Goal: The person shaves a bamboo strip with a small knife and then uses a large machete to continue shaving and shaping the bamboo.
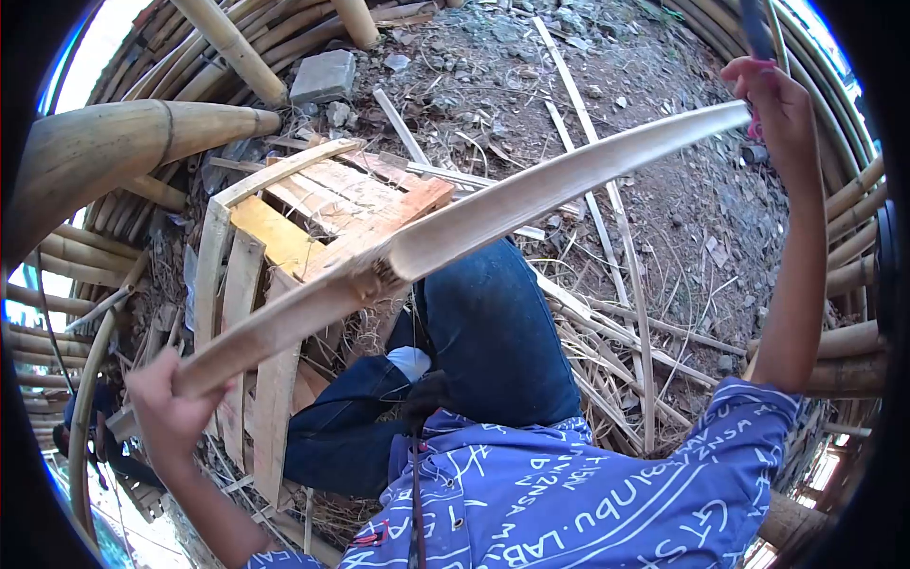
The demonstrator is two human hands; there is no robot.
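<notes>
A long split bamboo strip (559, 180), hollow side showing with a node near its middle, slants across the view from lower left to upper right. My left hand (175, 403) is closed around its lower end. At upper right my right hand (782, 109) grips a long dark tool (755, 33) with pink at its grip, close by the strip's far end. The tool's upper end runs out of view. Beneath the strip are my bent leg in blue trousers (498, 332) and a wooden crate-like stand (213, 275) with slatted sides.
Thin bamboo slats (626, 275) and shavings litter the stony ground (682, 218). A grey block (323, 76) lies at the back left, near thick bamboo poles (142, 133). Stacked bamboo (853, 251) lines the right side. Another person (104, 436) shows at far left.
</notes>
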